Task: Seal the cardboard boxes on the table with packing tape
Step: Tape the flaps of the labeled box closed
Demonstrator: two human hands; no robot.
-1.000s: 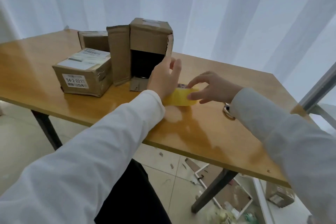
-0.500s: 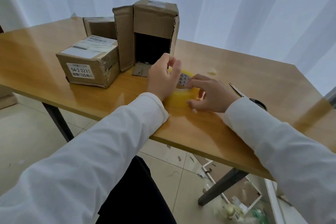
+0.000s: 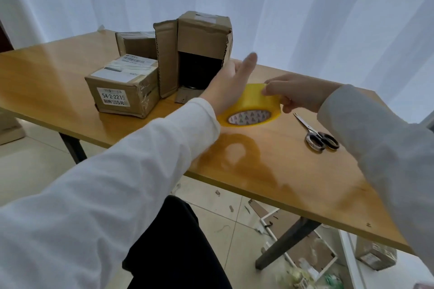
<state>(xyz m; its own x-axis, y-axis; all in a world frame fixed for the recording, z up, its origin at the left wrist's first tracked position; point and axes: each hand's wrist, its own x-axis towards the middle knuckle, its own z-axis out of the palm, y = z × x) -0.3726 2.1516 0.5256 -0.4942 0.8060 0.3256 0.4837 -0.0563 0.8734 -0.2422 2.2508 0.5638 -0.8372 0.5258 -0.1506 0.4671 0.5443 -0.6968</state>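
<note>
A: Since half a second back, the tape roll [image 3: 252,106] has come up off the desk [image 3: 293,171] and tilted, core facing us. Scissors [image 3: 315,135] are now in plain sight near the right edge.

B: Step?

A: My read: hunting for the free end of the tape. Nothing is sealed yet by this roll.

B: Boxes, biggest first?

A: Tall box [image 3: 199,50] stands toward the far edge with its side flap swung open and a dark interior, so it needs closing. Labelled box [image 3: 124,88] sits left of it, flaps down, old tape on the corner. A smaller box [image 3: 137,43] is behind, mostly hidden.

B: Hands?

A: Left hand [image 3: 229,83] backs the roll's left side, fingers straight, palm against it; blurred, so thumb contact is unclear. Right hand [image 3: 297,95] has fingers curled, tips pinching at the roll's top rim.

B: Next move?

A: Likely peel the end free, pull a strip, then fold the tall box's flap shut before laying tape. The end is transparent on yellow, so hard to find.

B: Roll condition?

A: Yellow-clear, fat, printed core. Held near the desk's middle, just off the surface.
</note>
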